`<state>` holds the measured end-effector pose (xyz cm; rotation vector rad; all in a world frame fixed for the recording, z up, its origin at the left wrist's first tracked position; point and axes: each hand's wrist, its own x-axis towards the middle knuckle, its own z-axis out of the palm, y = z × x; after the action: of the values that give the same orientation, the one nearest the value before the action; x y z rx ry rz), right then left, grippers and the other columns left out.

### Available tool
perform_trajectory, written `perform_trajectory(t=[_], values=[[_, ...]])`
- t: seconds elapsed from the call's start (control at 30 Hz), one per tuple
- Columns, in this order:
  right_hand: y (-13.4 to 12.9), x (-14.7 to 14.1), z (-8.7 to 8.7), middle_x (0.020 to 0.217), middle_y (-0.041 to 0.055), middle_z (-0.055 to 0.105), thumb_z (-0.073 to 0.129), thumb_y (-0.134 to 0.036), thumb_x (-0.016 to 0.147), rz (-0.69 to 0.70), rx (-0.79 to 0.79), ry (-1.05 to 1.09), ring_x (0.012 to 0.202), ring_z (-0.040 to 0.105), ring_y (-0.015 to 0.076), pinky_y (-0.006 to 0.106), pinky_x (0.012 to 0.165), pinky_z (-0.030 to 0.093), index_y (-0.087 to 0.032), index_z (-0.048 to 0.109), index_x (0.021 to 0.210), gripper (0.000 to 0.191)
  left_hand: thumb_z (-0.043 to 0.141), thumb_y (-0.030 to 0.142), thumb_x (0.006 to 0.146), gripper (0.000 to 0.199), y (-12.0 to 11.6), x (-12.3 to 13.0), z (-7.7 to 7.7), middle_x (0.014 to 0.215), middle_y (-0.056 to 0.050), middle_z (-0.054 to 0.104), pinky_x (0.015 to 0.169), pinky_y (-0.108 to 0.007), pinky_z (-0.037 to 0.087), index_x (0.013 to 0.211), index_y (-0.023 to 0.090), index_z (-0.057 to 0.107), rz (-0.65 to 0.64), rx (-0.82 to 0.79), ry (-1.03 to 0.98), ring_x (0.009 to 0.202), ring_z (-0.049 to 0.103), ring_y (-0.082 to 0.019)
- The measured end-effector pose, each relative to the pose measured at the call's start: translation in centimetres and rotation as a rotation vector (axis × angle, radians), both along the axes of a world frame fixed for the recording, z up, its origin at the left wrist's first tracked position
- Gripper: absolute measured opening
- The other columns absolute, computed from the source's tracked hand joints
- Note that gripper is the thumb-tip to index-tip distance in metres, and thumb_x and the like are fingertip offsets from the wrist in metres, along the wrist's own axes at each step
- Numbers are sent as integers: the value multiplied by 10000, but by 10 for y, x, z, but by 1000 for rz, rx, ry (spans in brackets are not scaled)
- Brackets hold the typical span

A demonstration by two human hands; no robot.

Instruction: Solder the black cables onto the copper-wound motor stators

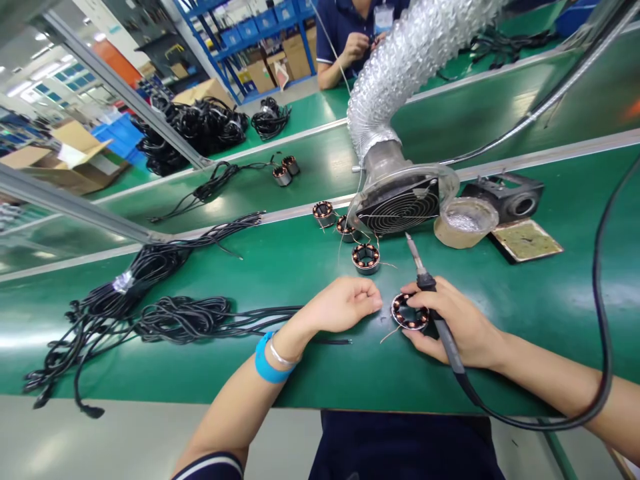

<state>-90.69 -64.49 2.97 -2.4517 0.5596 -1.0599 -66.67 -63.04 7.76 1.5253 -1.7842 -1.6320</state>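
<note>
My right hand (457,327) holds a soldering iron (444,333), its tip pointing up and away, and its fingers also grip a round stator with copper coils (410,312) just above the green table. A thin copper wire sticks out from the stator's lower left. To the left of it, my left hand (347,303) is closed with thumb and fingertips together; whatever they pinch, if anything, is too small to make out. A blue band and a bracelet circle that wrist. Another stator (365,259) sits beyond my hands, with two more (323,213) (346,229) behind it.
Black cable bundles (183,319) lie at the left. A fan (400,203) with a silver duct (400,73) stands ahead, beside a round tub (465,223), a sponge tray (527,240) and an iron holder (517,200). Across the bench, a person's hand (356,48) is raised.
</note>
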Motion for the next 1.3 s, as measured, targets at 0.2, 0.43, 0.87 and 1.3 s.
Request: perform_trajectory(t=[0.2, 0.43, 0.87, 1.3], values=[[0, -1, 0, 1095, 147, 640, 671, -171, 789, -13, 7, 19, 967, 609, 255, 411, 813, 546, -170, 482, 1171, 426, 565, 304, 782, 166, -10, -19, 6, 559, 53, 444, 517, -218, 268, 716, 152, 566, 100, 108, 172, 518, 339, -75], [0, 0, -1, 1072, 144, 638, 670, -195, 801, -31, -6, 18, 922, 595, 246, 390, 773, 538, -160, 479, 1163, 411, 681, 478, 768, 333, 11, -26, 11, 509, 99, 287, 494, -234, 168, 765, 162, 577, 196, 26, 47, 483, 219, -64], [1, 1, 3, 985, 121, 636, 648, -204, 811, -64, -9, 30, 832, 581, 230, 354, 708, 517, -169, 505, 1126, 348, 635, 390, 692, 241, 6, -37, 7, 448, 101, 310, 440, -229, 127, 660, 175, 531, 383, 280, 407, 403, 176, -47], [0, -3, -4, 1059, 129, 643, 671, -226, 815, -40, 26, 61, 848, 590, 235, 368, 734, 517, -172, 508, 1169, 393, 539, 433, 912, 334, 47, -22, 7, 591, 41, 437, 536, -241, 245, 802, 140, 654, 123, 99, 146, 550, 328, -83]])
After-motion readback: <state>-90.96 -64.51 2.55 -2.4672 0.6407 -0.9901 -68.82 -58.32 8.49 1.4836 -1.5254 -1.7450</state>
